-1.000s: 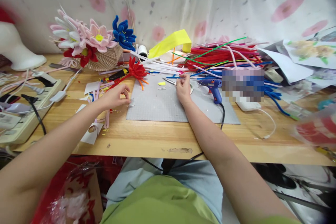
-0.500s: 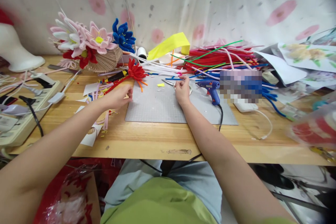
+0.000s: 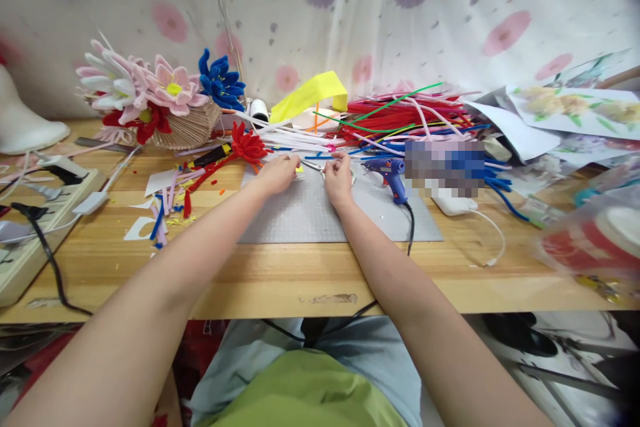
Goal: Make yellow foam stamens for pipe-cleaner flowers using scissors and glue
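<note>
My right hand (image 3: 339, 181) is closed around the scissors (image 3: 316, 165); their blades point left and part of the handle shows beyond the hand. My left hand (image 3: 281, 173) reaches over the left part of the grey cutting mat (image 3: 300, 223), fingers bent together. At its fingertips is a small yellow piece (image 3: 299, 169), partly covered; whether the fingers grip it is hidden. Just left of this hand lies a red fuzzy flower (image 3: 248, 141) with a red stem. A blue glue gun (image 3: 393, 175) rests on the mat, right of my right hand.
Pipe cleaners (image 3: 410, 117) are heaped behind the mat, beside a folded yellow sheet (image 3: 313, 95). Finished flowers (image 3: 173, 87) stand at back left. Scraps (image 3: 159, 213) litter the table's left. A power strip (image 3: 55, 227) sits far left; the glue gun's cord (image 3: 411, 230) runs over the front edge.
My left hand has moved right and forward, from the mat's left edge to the small yellow piece. The right hand stays at the scissors. The view has shifted slightly.
</note>
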Motion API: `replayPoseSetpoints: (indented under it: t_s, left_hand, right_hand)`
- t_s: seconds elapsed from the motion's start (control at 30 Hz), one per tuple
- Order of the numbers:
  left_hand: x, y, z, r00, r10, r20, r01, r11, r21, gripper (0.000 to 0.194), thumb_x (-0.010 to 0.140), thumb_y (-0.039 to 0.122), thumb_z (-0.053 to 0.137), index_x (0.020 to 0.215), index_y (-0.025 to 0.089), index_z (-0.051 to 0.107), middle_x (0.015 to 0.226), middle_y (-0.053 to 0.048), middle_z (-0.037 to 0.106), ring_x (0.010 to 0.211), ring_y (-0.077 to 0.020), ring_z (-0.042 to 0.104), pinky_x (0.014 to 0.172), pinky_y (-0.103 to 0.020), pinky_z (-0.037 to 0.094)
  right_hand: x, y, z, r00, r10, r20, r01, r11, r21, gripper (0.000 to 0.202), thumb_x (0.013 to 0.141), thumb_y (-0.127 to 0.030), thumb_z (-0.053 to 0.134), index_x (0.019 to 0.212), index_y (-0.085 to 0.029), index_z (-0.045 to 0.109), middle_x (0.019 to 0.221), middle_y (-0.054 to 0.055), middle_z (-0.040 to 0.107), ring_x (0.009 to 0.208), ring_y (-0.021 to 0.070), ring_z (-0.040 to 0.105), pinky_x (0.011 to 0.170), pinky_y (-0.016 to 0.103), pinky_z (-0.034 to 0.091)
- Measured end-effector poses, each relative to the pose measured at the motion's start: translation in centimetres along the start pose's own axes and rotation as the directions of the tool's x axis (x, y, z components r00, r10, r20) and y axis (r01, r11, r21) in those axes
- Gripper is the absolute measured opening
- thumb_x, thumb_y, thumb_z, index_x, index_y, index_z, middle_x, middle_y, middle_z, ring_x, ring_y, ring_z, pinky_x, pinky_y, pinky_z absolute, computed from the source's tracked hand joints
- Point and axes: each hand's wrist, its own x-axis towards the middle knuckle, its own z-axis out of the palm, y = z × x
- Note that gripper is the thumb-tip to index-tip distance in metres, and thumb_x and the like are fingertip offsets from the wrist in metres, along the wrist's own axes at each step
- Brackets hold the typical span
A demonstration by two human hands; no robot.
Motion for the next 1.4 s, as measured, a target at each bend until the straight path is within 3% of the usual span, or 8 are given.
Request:
replayPoseSetpoints:
  t_s: [0.2,0.33,0.5,0.67,0.83,1.03,1.13,1.4]
  left_hand:
    - [-1.1,-1.2,-0.6,0.999,-0.006,-0.046,-0.002,0.988,-0.154,0.037,0.080,0.011,0.038,0.116,0.015,0.047,0.101,-0.009,0.067,0.111,-0.0228,0.054,0.092,-0.036,0.042]
    - [-3.8,-3.2,-2.5,0.988,-0.072,-0.135,0.028,0.952,-0.306,0.040,0.075,0.012,0.042,0.114,0.017,0.045,0.099,-0.006,0.067,0.099,-0.0187,0.059,0.090,-0.033,0.043]
    - [-9.1,-7.9,-5.5,0.981,-0.179,-0.076,0.142,0.926,-0.348,0.042,0.070,0.020,0.047,0.112,0.019,0.042,0.092,-0.002,0.067,0.087,-0.0174,0.060,0.084,-0.032,0.043]
    - [-13.0,-11.2,-6.6,0.968,-0.239,0.071,0.249,0.909,-0.334,0.043,0.068,0.034,0.052,0.107,0.020,0.043,0.091,-0.003,0.067,0.081,-0.0180,0.060,0.076,-0.031,0.043]
    - [-15.0,-11.5,-6.6,0.927,-0.211,0.310,0.291,0.926,-0.241,0.041,0.061,0.041,0.058,0.096,0.022,0.047,0.080,-0.003,0.067,0.074,-0.0201,0.060,0.068,-0.031,0.042]
    - [-17.6,-11.4,-7.0,0.788,-0.269,0.554,0.409,0.901,-0.144,0.042,0.058,0.037,0.061,0.094,0.023,0.044,0.077,-0.001,0.069,0.068,-0.0203,0.062,0.061,-0.029,0.041]
    - [-18.6,-11.6,-6.9,0.765,-0.254,0.591,0.420,0.894,-0.159,0.041,0.058,0.035,0.061,0.093,0.023,0.042,0.075,0.000,0.069,0.068,-0.0194,0.062,0.062,-0.030,0.042]
    - [-18.2,-10.4,-5.9,0.771,-0.272,0.576,0.356,0.934,-0.035,0.040,0.060,0.027,0.052,0.098,0.022,0.041,0.071,-0.002,0.067,0.062,-0.0208,0.060,0.057,-0.030,0.038]
  right_hand:
    - [0.0,-0.1,0.0,1.000,-0.004,0.013,0.004,1.000,0.019,0.024,0.083,-0.023,0.039,0.106,-0.022,0.037,0.071,0.000,0.055,0.071,0.0181,0.057,0.076,0.034,0.046]
    - [0.0,0.0,-0.2,1.000,-0.002,-0.010,0.001,1.000,-0.016,0.022,0.083,-0.021,0.038,0.105,-0.022,0.039,0.073,0.001,0.055,0.070,0.0178,0.056,0.078,0.035,0.046]
    - [-0.1,-0.3,-0.3,1.000,-0.020,0.012,0.020,0.998,-0.067,0.025,0.080,-0.015,0.038,0.103,-0.022,0.042,0.078,0.002,0.057,0.075,0.0179,0.057,0.082,0.037,0.046]
    - [-0.3,-0.5,-0.1,0.996,-0.062,0.058,0.068,0.992,-0.102,0.021,0.080,-0.015,0.038,0.100,-0.021,0.045,0.087,0.005,0.059,0.084,0.0194,0.058,0.084,0.040,0.045]
    - [-0.2,0.1,-0.1,0.995,-0.061,0.074,0.070,0.990,-0.121,0.022,0.080,-0.017,0.038,0.101,-0.021,0.045,0.089,0.005,0.058,0.083,0.0187,0.057,0.082,0.038,0.045]
    - [-0.2,0.4,-0.1,0.996,-0.050,0.074,0.058,0.992,-0.116,0.020,0.080,-0.018,0.040,0.099,-0.022,0.045,0.087,0.004,0.059,0.080,0.0180,0.057,0.082,0.037,0.044]
    - [-0.3,0.3,-0.1,0.996,-0.035,0.079,0.045,0.991,-0.128,0.020,0.080,-0.018,0.040,0.099,-0.021,0.045,0.087,0.005,0.059,0.079,0.0184,0.057,0.082,0.037,0.044]
    - [-0.3,0.1,0.0,0.997,-0.033,0.064,0.042,0.990,-0.131,0.022,0.080,-0.019,0.039,0.101,-0.020,0.044,0.087,0.005,0.060,0.077,0.0177,0.057,0.078,0.035,0.043]
